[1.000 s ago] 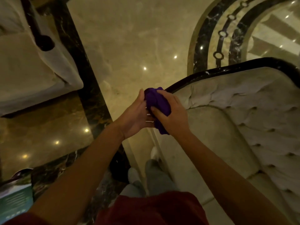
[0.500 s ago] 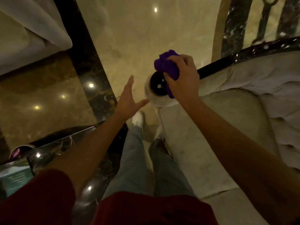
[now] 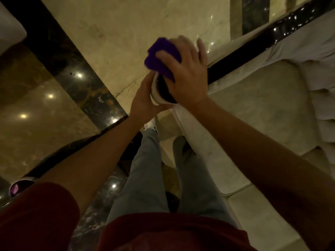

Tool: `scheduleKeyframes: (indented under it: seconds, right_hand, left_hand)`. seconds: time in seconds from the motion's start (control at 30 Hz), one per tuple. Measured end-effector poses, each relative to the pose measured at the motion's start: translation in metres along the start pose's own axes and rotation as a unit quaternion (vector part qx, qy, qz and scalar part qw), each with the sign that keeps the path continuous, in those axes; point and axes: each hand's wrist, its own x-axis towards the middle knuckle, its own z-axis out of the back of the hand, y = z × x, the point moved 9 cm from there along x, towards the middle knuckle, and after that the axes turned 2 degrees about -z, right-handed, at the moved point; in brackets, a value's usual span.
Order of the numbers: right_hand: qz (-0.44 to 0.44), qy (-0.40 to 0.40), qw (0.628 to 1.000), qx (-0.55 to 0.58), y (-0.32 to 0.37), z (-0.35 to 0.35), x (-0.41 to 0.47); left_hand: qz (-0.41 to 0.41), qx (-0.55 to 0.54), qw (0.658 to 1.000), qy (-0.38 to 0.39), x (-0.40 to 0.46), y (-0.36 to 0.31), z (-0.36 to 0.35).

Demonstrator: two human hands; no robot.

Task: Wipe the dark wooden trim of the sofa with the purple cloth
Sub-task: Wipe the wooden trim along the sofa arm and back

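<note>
The purple cloth (image 3: 161,57) is a soft, bunched wad, pressed onto the round end of the sofa's arm. That end is a glossy dark disc ringed by pale padded fabric, and from it the dark wooden trim (image 3: 268,42) runs as a smooth, shiny band up toward the upper right corner, catching small points of light along its length.

The right hand (image 3: 184,77) lies over the cloth with its fingers curled around the wad, thumb across the top, pinning it against the rounded arm end. The left hand (image 3: 145,100) is loosely cupped against the pale rim of that same end from the left side, fingers together and touching the fabric; it holds nothing.

The sofa (image 3: 262,109) is cream, with a smooth seat cushion and a rumpled, tufted back below the trim. Under it all spreads a polished marble floor (image 3: 126,24), beige with a broad black veined band crossing diagonally at left. The person wears light jeans and a red top.
</note>
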Motion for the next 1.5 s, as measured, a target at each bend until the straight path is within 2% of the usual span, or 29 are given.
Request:
scheduleKeyframes:
  seconds: [0.13,0.3,0.43,0.6,0.73,0.83,0.9,1.0,1.13,1.2,1.33,1.5]
  right_hand:
    - [0.006,0.065,0.992,-0.11,-0.043,0.013,0.029]
    - [0.009,0.085,0.994,-0.071,-0.085,0.049,0.022]
    - [0.011,0.033,0.999,-0.017,-0.061,0.045,-0.001]
    - [-0.009,0.009,0.993,0.118,0.001,0.008,-0.025]
    - [0.094,0.025,0.993,0.068,0.01,0.004,-0.038]
    - [0.133,0.046,0.99,0.008,-0.031,0.023,-0.029]
    - [0.143,0.036,0.989,-0.027,-0.06,0.045,-0.018]
    - [0.106,0.02,0.993,-0.057,-0.097,0.072,0.007]
    - [0.03,0.067,0.997,-0.031,-0.116,0.079,0.027]
    - [0.049,0.064,0.997,-0.013,-0.104,0.08,0.019]
    - [0.09,0.078,0.991,0.059,-0.062,0.06,-0.012]
    - [0.133,0.071,0.986,0.065,-0.083,0.071,0.003]
  left_hand:
    - [-0.009,0.007,1.0,0.013,-0.001,-0.003,0.002]
    - [-0.048,0.028,0.998,0.001,-0.004,-0.011,0.001]
    - [-0.026,0.017,0.999,0.016,-0.002,-0.003,-0.002]
    - [0.034,0.05,0.998,0.014,-0.003,0.012,-0.003]
    - [0.073,0.091,0.993,0.011,-0.007,0.012,-0.002]
    - [0.012,0.135,0.991,-0.019,-0.016,-0.017,0.005]
    - [-0.062,0.179,0.979,-0.079,-0.026,-0.05,0.009]
    - [-0.137,0.223,0.956,-0.13,-0.026,-0.09,0.003]
    - [-0.135,0.264,0.948,-0.116,-0.009,-0.112,-0.013]
    - [-0.154,0.271,0.942,-0.126,-0.003,-0.116,-0.02]
    - [-0.136,0.275,0.944,-0.121,-0.007,-0.107,-0.016]
    - [-0.12,0.342,0.926,-0.105,-0.001,-0.118,-0.019]
